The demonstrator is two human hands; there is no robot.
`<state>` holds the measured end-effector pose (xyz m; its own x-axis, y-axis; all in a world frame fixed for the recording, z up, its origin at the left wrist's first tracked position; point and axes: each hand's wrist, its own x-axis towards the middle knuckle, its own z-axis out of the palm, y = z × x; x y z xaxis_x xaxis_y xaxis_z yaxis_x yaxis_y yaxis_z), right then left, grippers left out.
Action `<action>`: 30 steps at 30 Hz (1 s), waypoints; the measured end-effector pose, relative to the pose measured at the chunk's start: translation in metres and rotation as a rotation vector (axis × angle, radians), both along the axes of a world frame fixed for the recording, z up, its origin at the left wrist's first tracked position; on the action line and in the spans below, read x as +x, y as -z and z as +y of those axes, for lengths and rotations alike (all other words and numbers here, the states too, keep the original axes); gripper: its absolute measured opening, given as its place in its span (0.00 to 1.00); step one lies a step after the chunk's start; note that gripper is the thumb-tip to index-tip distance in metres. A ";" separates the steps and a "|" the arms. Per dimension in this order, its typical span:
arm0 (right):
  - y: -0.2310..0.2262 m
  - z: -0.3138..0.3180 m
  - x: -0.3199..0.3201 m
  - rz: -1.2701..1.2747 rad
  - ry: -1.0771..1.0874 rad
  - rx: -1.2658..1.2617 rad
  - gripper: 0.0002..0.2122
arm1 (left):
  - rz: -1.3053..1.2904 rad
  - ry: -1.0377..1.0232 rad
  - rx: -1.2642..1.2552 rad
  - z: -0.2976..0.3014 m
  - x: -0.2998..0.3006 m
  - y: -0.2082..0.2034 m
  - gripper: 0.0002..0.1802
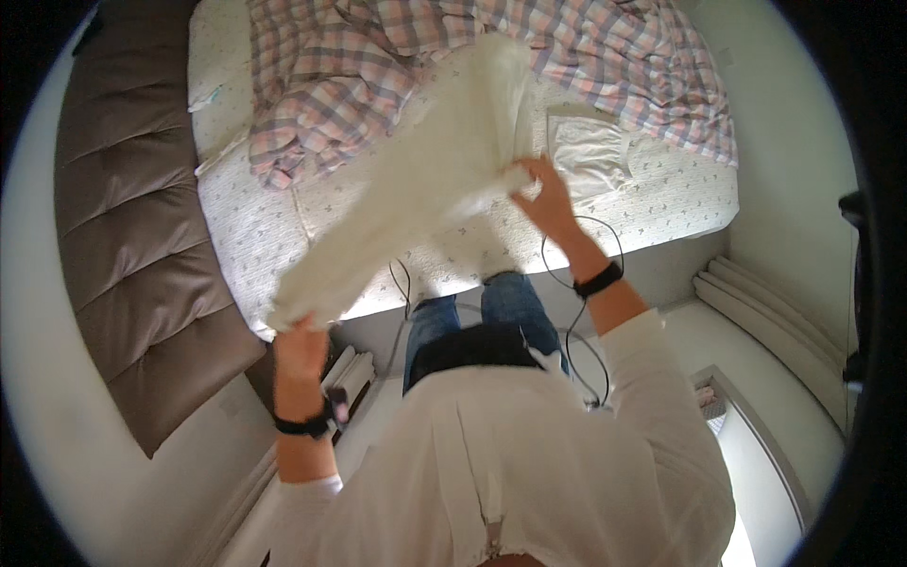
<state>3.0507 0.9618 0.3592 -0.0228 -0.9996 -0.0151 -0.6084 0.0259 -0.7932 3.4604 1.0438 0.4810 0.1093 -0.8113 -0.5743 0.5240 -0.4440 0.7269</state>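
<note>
A long cream-white garment (406, 180), its exact kind unclear, is stretched in the air over the bed (661, 194). My left hand (300, 348) is closed on its lower left end, near the bed's front left corner. Further right, my right hand (546, 198) pinches its edge between thumb and fingers. The far part of the cloth reaches up toward the plaid quilt and looks slightly blurred. Just beyond my right hand, a small folded white piece of clothing (588, 156) with gathered edges lies flat on the patterned sheet.
A pink and grey plaid quilt (633, 71) is bunched across the far side of the bed. Along the left stands a brown padded headboard (142, 227). Thin black cables (590, 354) hang near my legs. Pale curtains (756, 317) are bundled at the right wall.
</note>
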 end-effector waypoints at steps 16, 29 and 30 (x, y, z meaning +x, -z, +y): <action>0.273 0.187 0.028 -0.213 0.382 0.639 0.15 | -0.429 0.649 0.286 -0.088 -0.072 0.246 0.23; 0.293 0.152 0.032 -0.117 0.615 0.605 0.40 | -0.835 0.841 0.197 -0.074 -0.128 0.438 0.36; 0.297 0.149 0.030 -0.068 0.552 0.617 0.40 | -0.969 0.813 0.243 -0.046 -0.126 0.442 0.35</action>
